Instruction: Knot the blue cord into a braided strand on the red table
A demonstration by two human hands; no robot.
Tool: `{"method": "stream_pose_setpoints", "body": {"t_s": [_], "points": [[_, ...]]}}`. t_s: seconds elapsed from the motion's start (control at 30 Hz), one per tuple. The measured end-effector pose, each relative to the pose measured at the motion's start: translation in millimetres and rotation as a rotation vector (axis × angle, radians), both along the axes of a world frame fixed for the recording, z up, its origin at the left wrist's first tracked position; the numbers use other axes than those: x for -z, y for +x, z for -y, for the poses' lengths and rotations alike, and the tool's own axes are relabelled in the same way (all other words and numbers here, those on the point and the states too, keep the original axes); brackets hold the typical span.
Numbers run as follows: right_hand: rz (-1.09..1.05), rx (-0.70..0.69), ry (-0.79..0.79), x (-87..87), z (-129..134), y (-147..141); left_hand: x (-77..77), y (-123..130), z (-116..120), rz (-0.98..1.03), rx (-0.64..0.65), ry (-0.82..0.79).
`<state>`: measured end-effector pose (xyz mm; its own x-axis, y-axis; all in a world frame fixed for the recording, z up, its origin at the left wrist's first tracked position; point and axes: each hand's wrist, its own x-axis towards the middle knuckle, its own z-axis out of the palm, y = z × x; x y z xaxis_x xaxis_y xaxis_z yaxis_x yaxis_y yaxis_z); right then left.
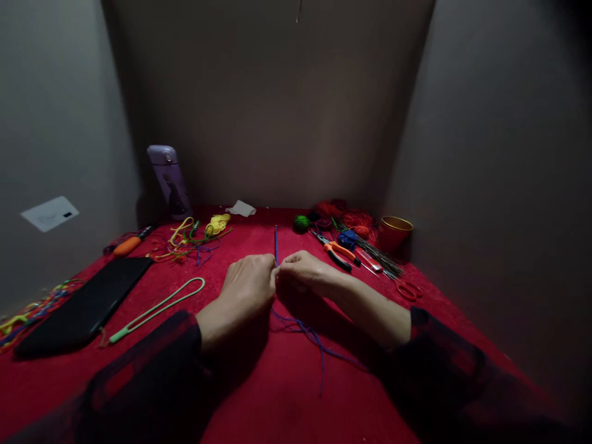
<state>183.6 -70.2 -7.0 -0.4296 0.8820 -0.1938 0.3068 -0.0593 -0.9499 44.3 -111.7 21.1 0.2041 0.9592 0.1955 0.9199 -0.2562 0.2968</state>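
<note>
A blue-purple braided cord [276, 240] runs straight back from my hands across the red cloth. Its loose strands [314, 338] trail from under my hands toward the front right. My left hand [250, 277] is closed, with the cord at its fingertips. Right beside it, my right hand [300, 266] pinches the same cord, thumb and finger together. The two hands meet at the fingertips, and the exact spot they grip is partly hidden.
At left lie a green looped cord [161, 302], a black flat case [87, 308], an orange-handled tool [127, 246] and colourful threads [187, 240]; a purple bottle [170, 179] stands behind. At right are pliers [337, 251], scissors [407, 290], yarn balls [301, 223] and a red cup [393, 234].
</note>
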Motion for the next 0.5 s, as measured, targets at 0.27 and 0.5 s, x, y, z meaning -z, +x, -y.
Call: {"method": "stream_pose_setpoints", "body": {"t_s": [0.27, 0.5], "points": [[-0.12, -0.044, -0.105, -8.1, 0, 5, -6.5, 16, 56, 0.127, 0.633, -0.385], [-0.033, -0.043, -0.014, -10.2, 4, 8, -28.7, 10, 51, 0.496, 0.558, -0.853]]}}
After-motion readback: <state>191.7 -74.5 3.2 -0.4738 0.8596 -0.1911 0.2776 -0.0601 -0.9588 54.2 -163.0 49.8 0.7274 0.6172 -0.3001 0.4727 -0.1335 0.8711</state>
